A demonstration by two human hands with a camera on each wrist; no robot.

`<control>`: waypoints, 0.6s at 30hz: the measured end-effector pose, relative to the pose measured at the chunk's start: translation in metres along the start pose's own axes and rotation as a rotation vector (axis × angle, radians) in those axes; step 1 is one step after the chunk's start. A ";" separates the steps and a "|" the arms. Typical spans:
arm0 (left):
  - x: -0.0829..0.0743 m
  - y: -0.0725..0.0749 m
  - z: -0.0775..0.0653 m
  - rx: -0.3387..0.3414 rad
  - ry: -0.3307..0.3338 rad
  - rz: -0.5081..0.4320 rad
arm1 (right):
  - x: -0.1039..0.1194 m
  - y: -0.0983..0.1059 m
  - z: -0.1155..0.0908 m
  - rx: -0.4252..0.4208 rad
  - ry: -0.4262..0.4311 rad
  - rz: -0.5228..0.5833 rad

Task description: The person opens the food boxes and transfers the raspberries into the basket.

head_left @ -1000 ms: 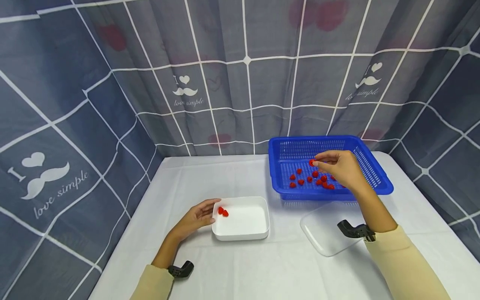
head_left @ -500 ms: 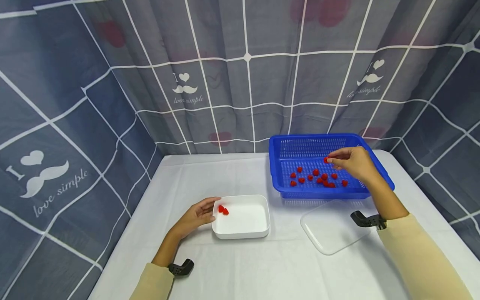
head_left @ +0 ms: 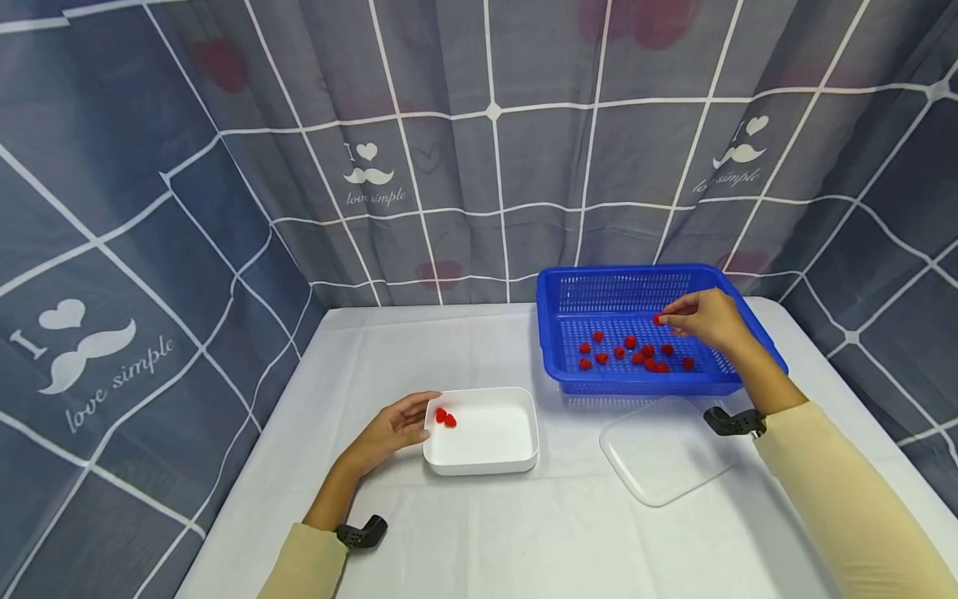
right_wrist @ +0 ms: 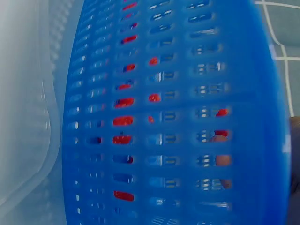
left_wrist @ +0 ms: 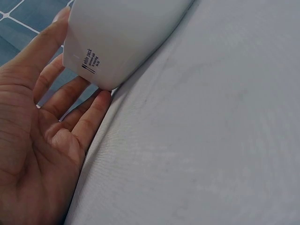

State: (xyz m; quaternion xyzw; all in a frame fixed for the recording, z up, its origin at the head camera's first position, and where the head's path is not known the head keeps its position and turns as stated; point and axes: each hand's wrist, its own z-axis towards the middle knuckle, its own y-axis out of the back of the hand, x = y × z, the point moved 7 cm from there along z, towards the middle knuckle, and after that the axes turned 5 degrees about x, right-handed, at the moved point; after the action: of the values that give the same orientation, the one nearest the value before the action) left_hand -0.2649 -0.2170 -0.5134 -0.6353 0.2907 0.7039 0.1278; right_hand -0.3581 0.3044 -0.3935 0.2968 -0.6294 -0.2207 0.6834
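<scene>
In the head view my left hand (head_left: pixel 392 428) rests against the left side of a white plastic box (head_left: pixel 482 467), with fingers loosely extended. The left wrist view shows the thumb and fingertips touching the box's outer wall (left_wrist: pixel 122 37). Two small red strawberries (head_left: pixel 445 418) lie at the left inside it. My right hand (head_left: pixel 707 319) is over the right half of a blue plastic basket (head_left: pixel 550 341), pinching one small red strawberry (head_left: pixel 658 319) between thumb and fingertips. Several more strawberries (head_left: pixel 630 342) lie on the basket floor. In the right wrist view the basket wall hides most of that hand.
A clear plastic lid (head_left: pixel 659 457) lies on the white-covered table (head_left: pixel 524 541) in front of the basket, below my right forearm. Grey-blue checked curtains (head_left: pixel 449 175) stand behind the table and at both sides.
My right hand has moved to the right and slightly back above the basket, keeping its pinch on the strawberry. The left hand and the white box have stayed in place.
</scene>
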 end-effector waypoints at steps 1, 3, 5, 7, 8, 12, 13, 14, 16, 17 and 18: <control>0.000 0.000 0.000 0.001 0.000 0.000 | -0.002 0.000 0.002 0.004 -0.006 0.000; 0.000 0.000 0.000 0.004 0.001 -0.006 | -0.004 -0.001 0.005 0.012 -0.012 -0.008; 0.001 0.000 0.000 0.007 0.003 -0.015 | -0.008 -0.002 0.008 0.023 -0.014 -0.017; 0.000 -0.001 0.000 0.010 0.000 -0.025 | -0.011 -0.003 0.011 0.032 -0.015 -0.026; 0.000 -0.001 0.000 0.013 -0.002 -0.033 | -0.013 -0.003 0.013 0.037 -0.015 -0.032; 0.000 -0.001 0.000 0.018 -0.008 -0.052 | -0.019 -0.006 0.018 0.060 -0.029 -0.041; 0.000 -0.001 0.000 0.020 -0.009 -0.055 | -0.021 -0.007 0.019 0.064 -0.037 -0.044; 0.000 -0.002 0.000 0.023 -0.011 -0.059 | -0.022 -0.008 0.020 0.071 -0.038 -0.047; -0.001 -0.002 0.000 0.022 -0.009 -0.057 | -0.024 -0.009 0.022 0.081 -0.045 -0.052; -0.001 -0.002 0.000 0.022 -0.009 -0.054 | -0.026 -0.009 0.023 0.085 -0.049 -0.062; -0.002 -0.002 0.000 0.020 -0.007 -0.052 | -0.027 -0.009 0.024 0.090 -0.050 -0.068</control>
State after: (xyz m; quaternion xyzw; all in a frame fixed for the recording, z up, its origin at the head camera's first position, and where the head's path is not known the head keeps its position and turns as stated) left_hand -0.2635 -0.2152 -0.5122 -0.6390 0.2807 0.6996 0.1534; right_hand -0.3844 0.3127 -0.4187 0.3428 -0.6451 -0.2229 0.6455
